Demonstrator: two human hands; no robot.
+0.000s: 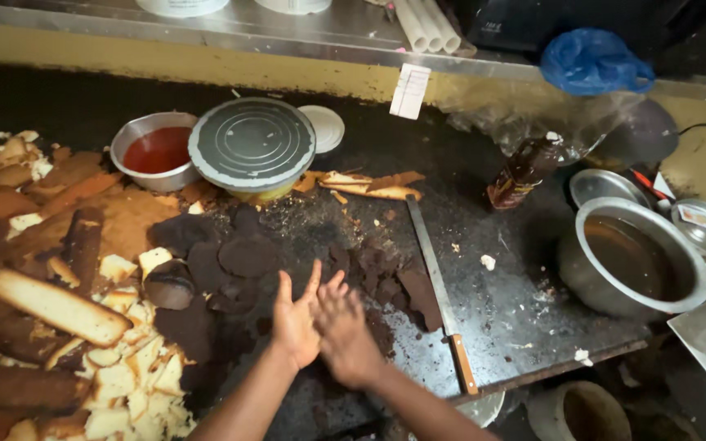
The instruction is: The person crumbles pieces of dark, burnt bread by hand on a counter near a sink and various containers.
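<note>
Left hand: the left hand (294,320) is held upright over the dark counter (500,302), palm turned to the right; its fingers (284,287) are straight and close together, and nothing is pinched.
Right hand: the right hand (345,333) is laid against the left one, palm to palm; its fingers (338,287) are slightly spread and nothing is held.
Chocolate cake pieces: the dark cake pieces (386,286) are seen on the counter just beyond the fingertips, between the 2 hands and the long knife (443,302).
Handling: the pieces are judged to be light, soft and very crumbly; they would probably break if squeezed.
Where to hold: a piece is best scooped from below with flat fingers, not pinched at its thin edge.
More dark rounds: flat dark cake rounds (243,255) lie to the left of the hands.
Pale offcuts: sponge trimmings (55,306) are piled at the far left.
Behind: a bowl of red sauce (157,151) and a covered round tin (252,145) stand touching.
Right side: a steel pot with brown liquid (635,257) is placed well apart from the hands.
</note>
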